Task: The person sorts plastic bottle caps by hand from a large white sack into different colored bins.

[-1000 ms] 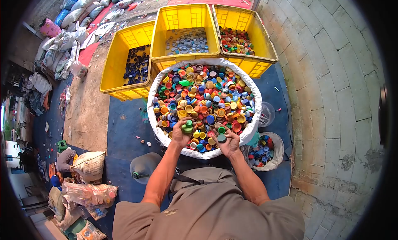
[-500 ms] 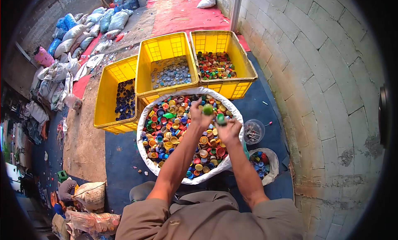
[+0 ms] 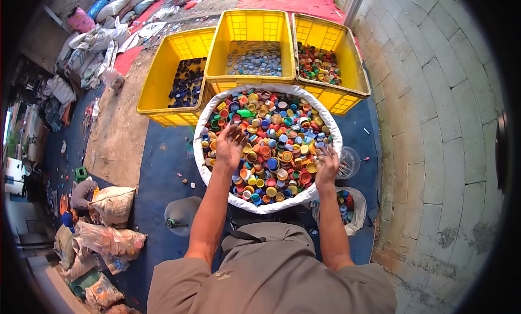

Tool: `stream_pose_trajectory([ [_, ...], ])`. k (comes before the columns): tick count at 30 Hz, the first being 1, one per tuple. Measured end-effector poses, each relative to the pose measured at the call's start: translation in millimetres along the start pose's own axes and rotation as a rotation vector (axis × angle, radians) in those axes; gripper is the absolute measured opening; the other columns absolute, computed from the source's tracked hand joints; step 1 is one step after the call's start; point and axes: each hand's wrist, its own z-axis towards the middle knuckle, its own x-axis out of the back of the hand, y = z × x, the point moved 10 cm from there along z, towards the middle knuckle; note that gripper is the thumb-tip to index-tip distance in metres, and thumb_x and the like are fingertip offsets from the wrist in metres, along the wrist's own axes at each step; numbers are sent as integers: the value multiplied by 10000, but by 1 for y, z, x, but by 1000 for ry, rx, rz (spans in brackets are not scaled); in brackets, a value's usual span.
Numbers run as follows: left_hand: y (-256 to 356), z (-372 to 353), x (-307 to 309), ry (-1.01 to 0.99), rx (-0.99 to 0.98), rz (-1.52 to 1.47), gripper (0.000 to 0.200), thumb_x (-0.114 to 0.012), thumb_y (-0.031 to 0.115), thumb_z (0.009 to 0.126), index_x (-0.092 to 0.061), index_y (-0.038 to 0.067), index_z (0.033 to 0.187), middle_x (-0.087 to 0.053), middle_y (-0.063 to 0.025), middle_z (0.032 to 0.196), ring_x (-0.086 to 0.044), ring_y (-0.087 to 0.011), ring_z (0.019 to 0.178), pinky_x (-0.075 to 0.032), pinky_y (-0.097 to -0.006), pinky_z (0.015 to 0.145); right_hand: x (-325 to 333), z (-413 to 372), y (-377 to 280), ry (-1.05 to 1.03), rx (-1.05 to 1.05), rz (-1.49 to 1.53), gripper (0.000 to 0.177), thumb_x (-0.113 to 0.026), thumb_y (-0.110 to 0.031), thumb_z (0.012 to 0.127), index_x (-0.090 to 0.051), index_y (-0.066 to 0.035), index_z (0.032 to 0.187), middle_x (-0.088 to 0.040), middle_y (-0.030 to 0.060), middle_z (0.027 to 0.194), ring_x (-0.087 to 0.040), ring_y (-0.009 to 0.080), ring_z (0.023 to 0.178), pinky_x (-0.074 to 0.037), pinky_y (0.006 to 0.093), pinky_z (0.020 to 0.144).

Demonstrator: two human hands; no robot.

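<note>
A large round container with a white cloth rim (image 3: 337, 130) stands before me, full of mixed coloured bottle caps (image 3: 274, 151). Over the left part of the pile is my left hand (image 3: 230, 147), open, its fingers spread and nothing visible in it. My right hand (image 3: 326, 166) hovers by the right side of the rim with its fingers loosely bent and apart; I see no cap held in it. A bright green cap piece (image 3: 246, 113) lies among the caps beyond my left hand.
Three yellow crates stand behind: the left crate (image 3: 163, 114) holds dark caps, the middle crate (image 3: 249, 81) pale ones, the right crate (image 3: 361, 86) red, orange and green ones. A clear tub (image 3: 350, 163) and small bag (image 3: 355, 219) sit right, near the block wall (image 3: 423, 151). A person (image 3: 81, 197) crouches left.
My hands, close together with a green cap in each, have moved apart to opposite sides of the pile. Those caps no longer show in them. The view has tilted down and shifted left.
</note>
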Motion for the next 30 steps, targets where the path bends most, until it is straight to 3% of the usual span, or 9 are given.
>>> stream_pose_trajectory([
  [1, -6, -16, 38, 102, -16, 42, 238, -553, 288, 921, -598, 65, 990, -597, -45, 884, -577, -186, 832, -505, -348, 789, 9, -16, 24, 13, 37, -223, 481, -560, -62, 839, -406, 33, 1285, -534, 175, 1191, -568, 233, 1038, -493, 339, 835],
  [3, -16, -50, 97, 210, 0, 108, 214, -612, 265, 886, -595, 88, 1004, -596, -22, 890, -559, -157, 794, -490, -330, 741, -6, -58, 45, -64, 164, -572, 343, -632, -57, 816, -540, 20, 1138, -623, 118, 997, -604, 167, 812, -502, 282, 695],
  [5, -25, -75, 146, 311, 20, 141, 160, -610, 237, 893, -572, 112, 986, -585, -13, 861, -539, -124, 734, -484, -320, 711, -24, -90, 67, -166, 264, -894, 263, -687, -76, 784, -606, 5, 1021, -625, 65, 810, -561, 146, 648, -482, 290, 645],
  [9, -25, -110, 187, 397, 53, 247, 212, -614, 209, 888, -537, 75, 1032, -589, -36, 877, -547, -121, 699, -494, -295, 646, -79, -132, 101, -433, 429, -1115, 196, -691, -52, 728, -601, -2, 895, -550, 104, 670, -553, 258, 625, -459, 373, 606],
  [13, -14, -111, 200, 305, 81, 591, 210, -654, 162, 859, -562, 41, 1003, -585, -22, 823, -534, -77, 678, -466, -229, 602, -116, -135, 127, -474, 492, -1259, 285, -701, -58, 707, -599, -7, 968, -606, 135, 799, -569, 306, 801, -451, 389, 711],
  [15, -6, -107, 200, 275, 13, 757, 222, -694, 151, 831, -597, 18, 981, -596, -20, 797, -545, -83, 698, -460, -232, 636, -143, -142, 120, -444, 694, -1276, 393, -722, -76, 701, -589, -26, 1067, -619, 121, 910, -554, 303, 880, -436, 409, 792],
  [17, -4, -98, 203, 205, -34, 916, 229, -703, 148, 824, -608, 9, 978, -606, -28, 796, -557, -94, 714, -461, -239, 655, -155, -140, 127, -415, 674, -1378, 515, -745, -108, 695, -554, -34, 1167, -631, 101, 1011, -545, 291, 952, -414, 415, 835],
  [23, 11, -90, 183, 120, -73, 1008, 202, -682, 133, 845, -612, 21, 998, -610, -21, 863, -528, -74, 746, -420, -220, 648, -175, -139, 137, -418, 735, -1439, 653, -767, -150, 692, -492, -53, 1276, -630, 95, 1050, -517, 277, 1013, -384, 423, 836],
  [30, 3, -93, 186, 199, -84, 958, 208, -683, 139, 830, -629, 7, 981, -640, -56, 876, -576, -124, 781, -457, -265, 711, -174, -128, 148, -496, 664, -1442, 634, -760, -159, 705, -497, -59, 1273, -632, 75, 1094, -519, 273, 1018, -379, 413, 837],
])
